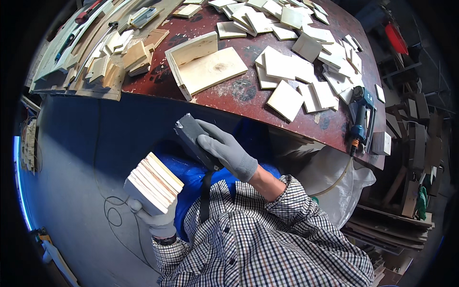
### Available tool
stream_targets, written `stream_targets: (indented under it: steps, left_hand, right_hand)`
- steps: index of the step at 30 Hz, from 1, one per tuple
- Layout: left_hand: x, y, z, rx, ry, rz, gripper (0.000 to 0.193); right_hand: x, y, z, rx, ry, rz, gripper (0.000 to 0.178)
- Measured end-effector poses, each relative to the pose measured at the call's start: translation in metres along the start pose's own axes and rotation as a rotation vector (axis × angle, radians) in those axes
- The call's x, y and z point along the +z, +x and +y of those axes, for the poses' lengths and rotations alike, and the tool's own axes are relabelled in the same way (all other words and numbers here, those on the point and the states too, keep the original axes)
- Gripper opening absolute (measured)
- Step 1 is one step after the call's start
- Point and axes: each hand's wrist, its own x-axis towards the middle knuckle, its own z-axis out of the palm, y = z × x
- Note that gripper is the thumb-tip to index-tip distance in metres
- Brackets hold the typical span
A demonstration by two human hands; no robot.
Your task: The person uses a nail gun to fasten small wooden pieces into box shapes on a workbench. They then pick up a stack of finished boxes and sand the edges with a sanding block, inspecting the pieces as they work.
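Observation:
My gloved left hand [158,221] is closed around a stack of square plywood pieces [155,182], held over the floor with the layered edges facing up. In my gloved right hand [228,152] is a dark grey block, seemingly a sanding block [190,135], with a worn, pale far end. Fingers and thumb wrap its side, and it is tilted in front of my body. The block and the stack are apart. Beyond my right hand, an L-shaped wooden piece [215,69] rests on the near edge of the dark red table [229,98].
Many loose pale wooden squares [284,100] lie across the table's right side. A blue air nail gun [362,117] with a hose [337,179] lies at its right edge. Wood offcuts [136,55] are heaped at the left. A thin cable [114,215] loops on the floor.

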Motion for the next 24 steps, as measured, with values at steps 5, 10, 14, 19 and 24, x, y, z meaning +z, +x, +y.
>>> stream_targets:
  steps: [5, 10, 14, 19, 24]
  left_hand:
    - [0.014, 0.033, 0.014, -0.038, -0.151, 0.282, 0.068]
    - [0.043, 0.041, -0.017, -0.152, -0.125, 0.307, 0.068]
    - [0.053, 0.036, -0.05, -0.097, 0.139, 0.23, 0.066]
    - [0.07, 0.036, -0.046, -0.066, -0.108, 0.247, 0.072]
    - [0.051, 0.033, -0.037, -0.06, -0.078, 0.282, 0.075]
  right_hand:
    - [-0.018, -0.039, -0.01, -0.08, 0.183, 0.189, 0.067]
    - [0.014, -0.05, -0.016, -0.53, -0.53, 0.231, 0.08]
    - [0.042, -0.032, -0.008, -1.023, -0.959, 0.01, 0.073]
    - [0.007, 0.007, 0.008, -0.77, -0.923, 0.336, 0.078]
    - [-0.007, -0.015, -0.021, -0.744, -0.884, 0.312, 0.085]
